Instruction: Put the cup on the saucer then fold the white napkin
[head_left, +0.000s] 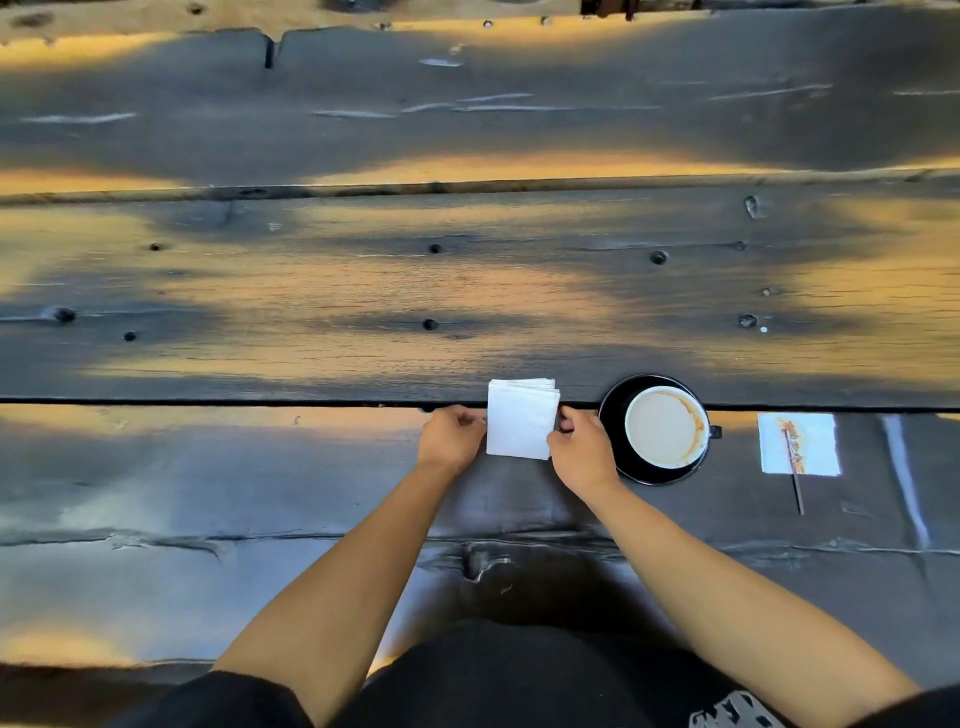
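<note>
A white napkin, folded into a small square with layered edges at its far side, lies on the dark wooden table. My left hand pinches its left edge and my right hand pinches its right edge, fingers curled. Just right of my right hand, a cup with a pale inside and brown stains stands on a black saucer; its dark handle points right.
Further right lies a second white napkin with orange-brown stains and a thin stick across it. A gap between planks runs across the table under the folded napkin. The table's near edge is by my lap.
</note>
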